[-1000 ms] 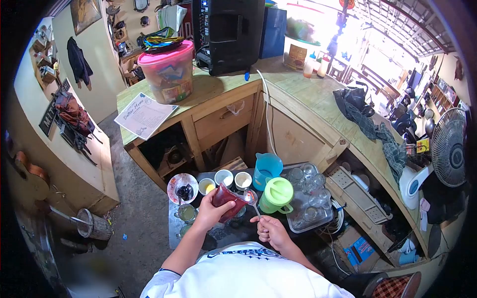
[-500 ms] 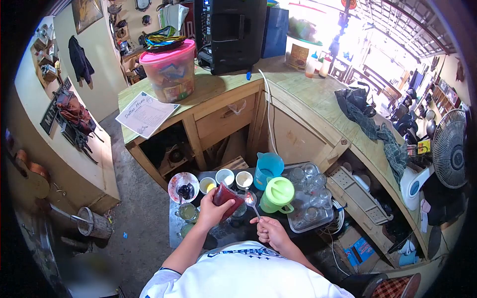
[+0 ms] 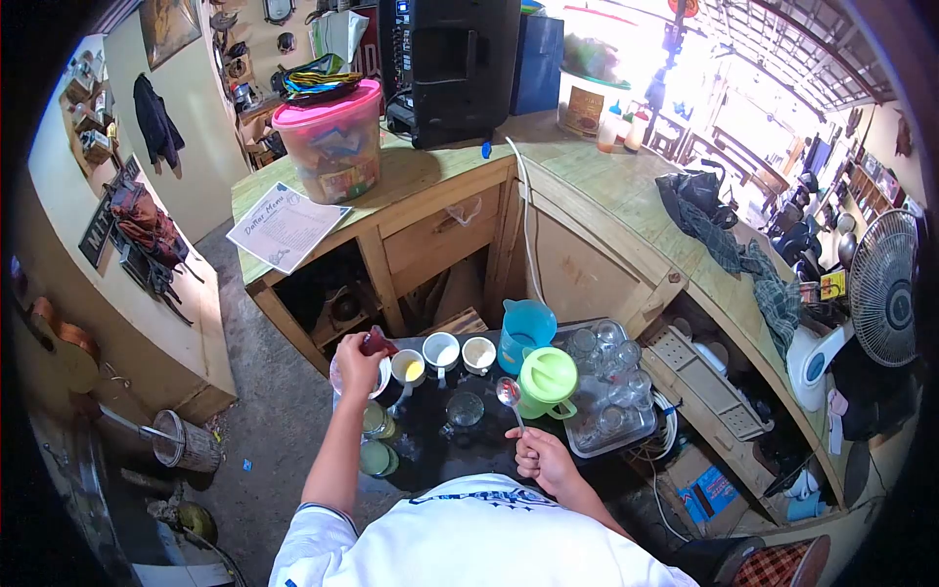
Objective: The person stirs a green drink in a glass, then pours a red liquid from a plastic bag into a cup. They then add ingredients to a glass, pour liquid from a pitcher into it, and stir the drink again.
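My left hand [image 3: 359,368] is closed on a dark red plastic pouch [image 3: 376,342], above the white bowl [image 3: 335,377] at the table's left end. The hand hides most of the bowl. A metal spoon [image 3: 509,394] stands bowl-up in my right hand [image 3: 544,460], beside the green lidded pitcher [image 3: 547,380]. Right of the pouch are a white cup with something yellow [image 3: 407,369] and two more white cups [image 3: 441,350] [image 3: 479,355]. A clear glass [image 3: 465,409] sits mid-table. Two glass mugs [image 3: 377,419] [image 3: 378,458] stand near my left forearm.
Behind the green pitcher is a blue jug [image 3: 526,333]. A tray [image 3: 611,445] of several upturned glasses lies to the right. Wooden counters [image 3: 440,201] wrap around the low dark table [image 3: 494,440], with a fan [image 3: 885,284] at far right.
My left hand has carried the red pouch leftward from mid-table to over the white bowl, uncovering the clear glass. My right hand and spoon have shifted slightly right.
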